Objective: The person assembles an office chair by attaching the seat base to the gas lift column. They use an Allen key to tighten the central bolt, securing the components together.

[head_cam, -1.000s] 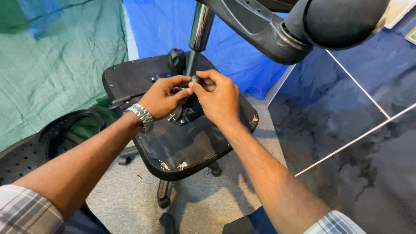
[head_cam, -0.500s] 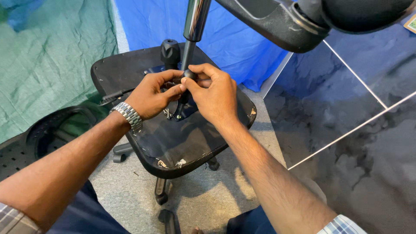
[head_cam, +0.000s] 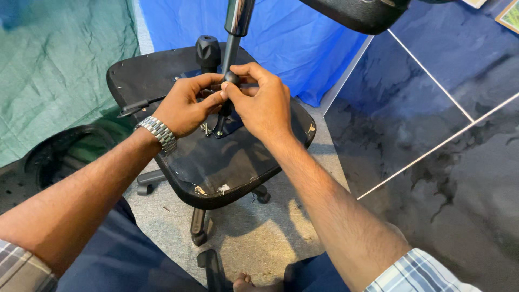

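Both hands meet over the upturned black office-chair seat underside. Left hand and right hand fingers pinch closed on a small round black knob beside the shiny metal gas-lift column. What sits under the palms is hidden. Framed green picture at top-right corner, cut off.

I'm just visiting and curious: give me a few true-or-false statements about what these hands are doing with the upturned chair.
1. Both hands meet at the thin metal rod above the black upturned chair seat. True.
2. The left hand wears a silver metal wristwatch. True.
3. The right hand holds a red screwdriver. False: no screwdriver shows.
4. The cloth behind the seat is yellow. False: the blue tarp hangs there.
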